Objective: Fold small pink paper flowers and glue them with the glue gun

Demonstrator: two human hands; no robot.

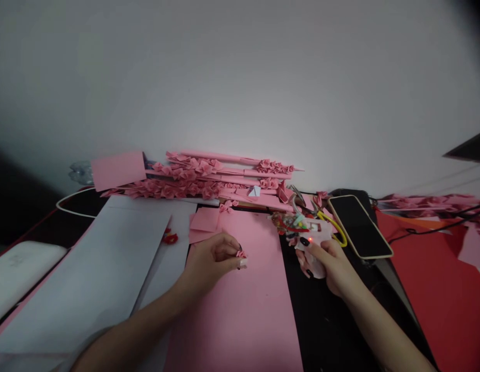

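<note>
Between the thumb and fingers of my left hand (pixel 218 256) is a small pink paper flower (pixel 242 254), held above a large pink paper sheet (pixel 255 310). My right hand (pixel 333 261) is wrapped round the handle of a white glue gun (pixel 316 233) with a lit red light. Its nozzle end points left, among colourful bits that I cannot make out clearly. Beyond my left hand, a little pink paper flower (pixel 226 206) lies at the top of the sheet. Smaller pink paper pieces (pixel 204 222) rest at the sheet's upper left.
Pink paper flower stems (pixel 193 175) are piled along the wall. Yellow-handled scissors (pixel 340 235) and a phone (pixel 359 227) lie beyond my right hand. White sheets (pixel 96 274) cover the left side, near a white device (pixel 26 274); red paper (pixel 437 289) lies at right.
</note>
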